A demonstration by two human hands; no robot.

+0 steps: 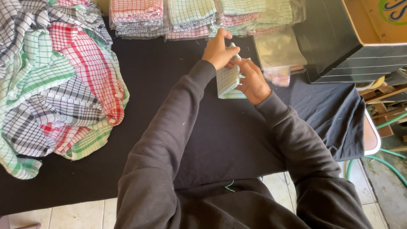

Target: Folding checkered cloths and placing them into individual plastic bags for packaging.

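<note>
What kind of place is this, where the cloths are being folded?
Likely a small home workshop or packing spot for checked cloths: a loose heap of checked cloths lies on a black-covered table, folded stacks line its far edge, and both hands, left hand and right hand, hold a folded green cloth.

My dark grey sweatshirt sleeves [169,123] end in ribbed cuffs just behind each wrist, flecked with pale lint.

left hand [218,51] raised, fingers curled | right hand [253,81] just beside, fingers pinched | both arms outstretched
</note>
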